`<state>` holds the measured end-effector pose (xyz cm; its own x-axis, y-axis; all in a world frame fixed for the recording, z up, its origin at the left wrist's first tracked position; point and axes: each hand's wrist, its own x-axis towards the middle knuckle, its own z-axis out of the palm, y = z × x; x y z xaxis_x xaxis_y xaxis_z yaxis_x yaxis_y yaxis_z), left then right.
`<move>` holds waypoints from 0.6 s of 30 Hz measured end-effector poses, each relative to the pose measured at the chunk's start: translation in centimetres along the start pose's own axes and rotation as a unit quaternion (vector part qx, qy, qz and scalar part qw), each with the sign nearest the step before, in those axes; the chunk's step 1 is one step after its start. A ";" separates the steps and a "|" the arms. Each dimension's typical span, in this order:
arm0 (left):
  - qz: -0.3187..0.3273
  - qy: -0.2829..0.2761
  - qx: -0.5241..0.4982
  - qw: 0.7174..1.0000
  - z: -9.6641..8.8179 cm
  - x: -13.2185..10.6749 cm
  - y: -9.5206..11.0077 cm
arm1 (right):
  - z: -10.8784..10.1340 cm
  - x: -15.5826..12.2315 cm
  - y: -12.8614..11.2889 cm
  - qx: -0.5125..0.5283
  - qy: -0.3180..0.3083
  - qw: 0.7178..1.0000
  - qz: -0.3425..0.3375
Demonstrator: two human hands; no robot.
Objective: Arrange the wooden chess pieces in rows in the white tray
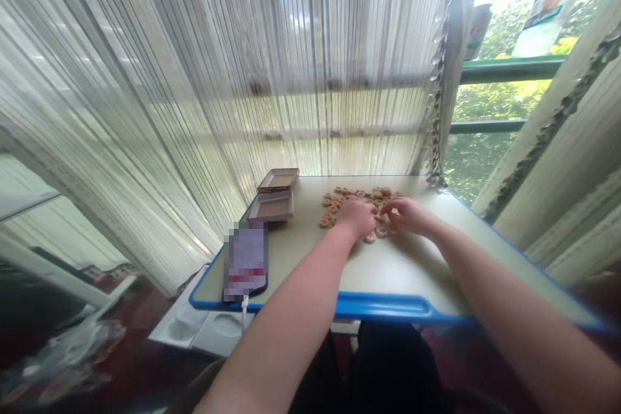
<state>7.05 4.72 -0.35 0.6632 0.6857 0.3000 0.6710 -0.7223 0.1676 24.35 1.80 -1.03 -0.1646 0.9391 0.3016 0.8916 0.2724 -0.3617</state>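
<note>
Round pieces point(381, 231) spread on the table point(305, 262), far middle.
Left hand point(357, 217) over them, right hand point(406, 215) at their right side; whether either grasps a piece, I cannot tell.

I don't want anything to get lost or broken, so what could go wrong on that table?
The little round pieces lie loose around the left hand and right hand, so a bump might scatter some.

The phone sits by the table's near left corner, with its white cable hanging over the edge. If the left arm caught that cable, the phone could get pulled off.
</note>
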 end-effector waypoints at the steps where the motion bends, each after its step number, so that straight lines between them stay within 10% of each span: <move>1: 0.002 0.001 0.000 1.000 0.0 0.0 0.0 | -0.2 0.0 0.1 -0.008 0.014 1.000 0.013; 8: 0.003 -0.016 -0.031 0.999 0.4 -0.3 0.6 | -1.1 -0.2 1.2 -0.067 -0.036 0.988 0.133; 18: 0.008 -0.043 -0.030 0.999 0.9 0.1 0.7 | -1.4 -0.4 0.2 -0.056 -0.069 0.991 0.101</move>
<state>7.91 4.33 -0.99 0.7017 0.6774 0.2210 0.6409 -0.7355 0.2197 25.23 1.23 0.04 -0.0273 0.9939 0.1064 0.9524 0.0582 -0.2991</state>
